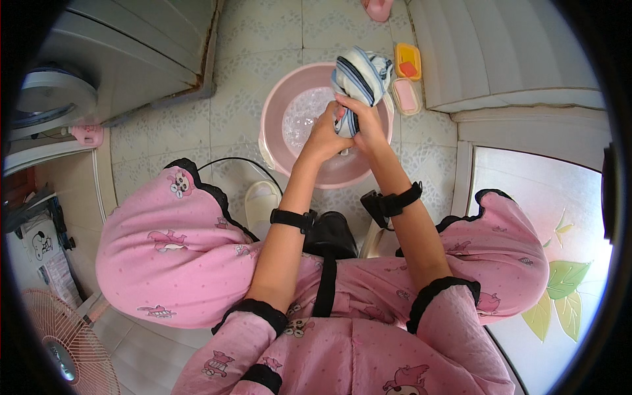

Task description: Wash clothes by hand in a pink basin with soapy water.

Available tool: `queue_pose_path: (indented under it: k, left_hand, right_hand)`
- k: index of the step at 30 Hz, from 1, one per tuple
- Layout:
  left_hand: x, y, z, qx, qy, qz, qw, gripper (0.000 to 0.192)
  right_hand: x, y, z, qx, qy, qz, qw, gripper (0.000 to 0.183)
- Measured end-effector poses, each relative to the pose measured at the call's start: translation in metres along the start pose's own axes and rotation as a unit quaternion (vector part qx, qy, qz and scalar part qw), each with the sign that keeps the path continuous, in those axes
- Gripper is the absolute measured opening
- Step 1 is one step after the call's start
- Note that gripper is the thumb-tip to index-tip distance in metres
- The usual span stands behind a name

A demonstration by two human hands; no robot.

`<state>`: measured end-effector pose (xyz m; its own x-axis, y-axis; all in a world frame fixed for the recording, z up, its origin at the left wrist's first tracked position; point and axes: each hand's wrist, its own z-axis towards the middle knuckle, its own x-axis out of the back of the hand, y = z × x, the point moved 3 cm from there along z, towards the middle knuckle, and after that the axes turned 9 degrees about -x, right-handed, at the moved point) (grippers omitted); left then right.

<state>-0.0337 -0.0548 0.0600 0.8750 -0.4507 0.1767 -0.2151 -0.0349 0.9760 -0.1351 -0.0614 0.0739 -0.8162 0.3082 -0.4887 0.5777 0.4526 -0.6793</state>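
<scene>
A bunched striped cloth in white, blue and black is squeezed between my two hands over a pink plastic basin. My left hand grips its lower part from the left. From the right, my right hand wraps around the same part, its thumb across the front. Most of the bundle bulges up past my fingers, above the basin's right rim. Sudsy water lies in the bottom of the basin. Part of the cloth is hidden by my fingers.
Right of the basin stand a yellow soap box and a pale dish with a pink soap bar. A washing machine is at upper left, a fan at lower left. A cable runs near my slipper.
</scene>
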Motion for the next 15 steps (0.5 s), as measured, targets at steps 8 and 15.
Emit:
queue_pose_path:
  k: [8,15]
  left_hand:
    - [-0.003,-0.026,-0.004,-0.033,0.090,0.075,0.993,0.042]
    - [-0.003,-0.013,-0.009,-0.040,0.193,0.034,0.980,0.028]
  right_hand:
    - [-0.025,-0.002,-0.010,0.094,0.009,-0.074,0.993,0.012]
    - [-0.015,0.001,-0.005,0.195,0.051,-0.204,0.958,0.030]
